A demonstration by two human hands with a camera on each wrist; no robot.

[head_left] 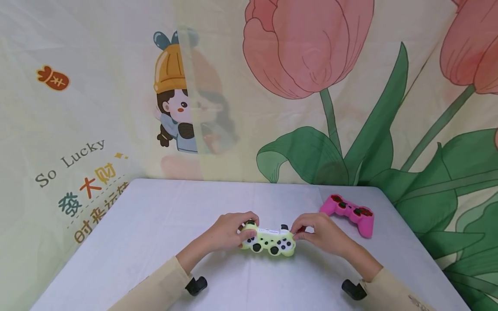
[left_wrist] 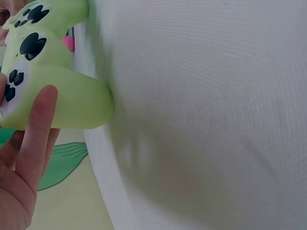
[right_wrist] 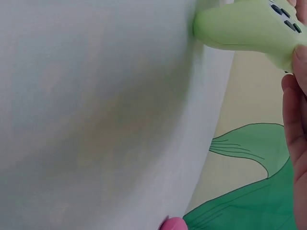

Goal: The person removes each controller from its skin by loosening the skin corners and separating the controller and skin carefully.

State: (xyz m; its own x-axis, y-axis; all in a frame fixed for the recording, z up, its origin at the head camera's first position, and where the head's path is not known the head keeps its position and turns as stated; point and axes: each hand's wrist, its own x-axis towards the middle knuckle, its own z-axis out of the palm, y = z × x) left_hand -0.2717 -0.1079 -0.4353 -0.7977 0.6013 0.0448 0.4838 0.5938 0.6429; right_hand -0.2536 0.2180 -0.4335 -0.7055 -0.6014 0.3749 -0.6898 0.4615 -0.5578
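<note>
A white game controller in a pale green soft cover (head_left: 268,240) is held just above the white table, its face with black sticks and buttons turned up toward me. At the far edge a white strip of the controller shows outside the cover. My left hand (head_left: 228,231) grips the left end, thumb on the face near the direction buttons. At the right end, the thumb and forefinger of my right hand (head_left: 324,232) pinch the upper corner of the cover. Both wrist views show the rounded green handles (left_wrist: 76,103) close to the cloth.
A pink-covered controller (head_left: 365,223) with red and black face parts lies beyond my right hand, near the table's back right corner. A white cloth (head_left: 194,198) covers the table. Behind it hangs a printed curtain (head_left: 225,168) with large tulips and a cartoon child.
</note>
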